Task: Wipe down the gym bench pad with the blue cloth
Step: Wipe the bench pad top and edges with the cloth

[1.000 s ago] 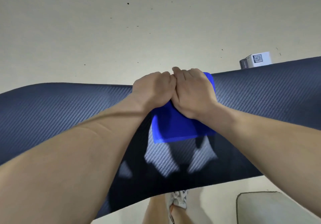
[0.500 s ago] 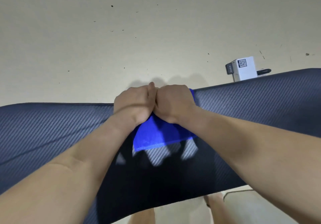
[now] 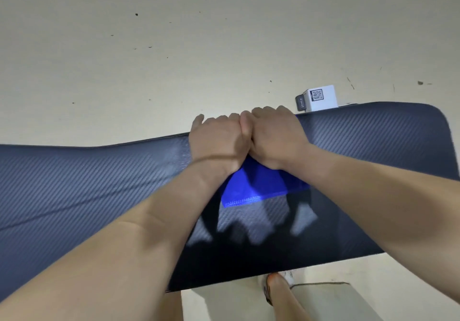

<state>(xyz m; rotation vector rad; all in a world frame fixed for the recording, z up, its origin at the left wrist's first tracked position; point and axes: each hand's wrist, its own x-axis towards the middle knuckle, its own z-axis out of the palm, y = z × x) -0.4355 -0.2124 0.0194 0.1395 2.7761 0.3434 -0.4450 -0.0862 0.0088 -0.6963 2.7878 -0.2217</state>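
- The cloth [image 3: 256, 186] is pinned flat on the bench pad [image 3: 99, 183], right under the fingers [image 3: 267, 112] and trailing back toward the wrists. Only its near hem shows, the rest is covered.
- Left hand [image 3: 219, 144] and right hand [image 3: 276, 136] sit side by side, touching, with the fingers of both curled down over the cloth at the pad's far edge. Fingertips are hidden, so I can't tell how hard they pinch.
- Looks like mid-wipe to me. To do it well: lean weight through both palms, keep the cloth flat instead of bunched, and overlap the strokes. I'd guess the long stretch left of the fingers and the rounded end to their right need passes too.
- The only container around is a small white box [image 3: 321, 98] with a QR label, on the floor [image 3: 174, 47] just past the fingers and off to the right. Looks closed; no idea what's inside.
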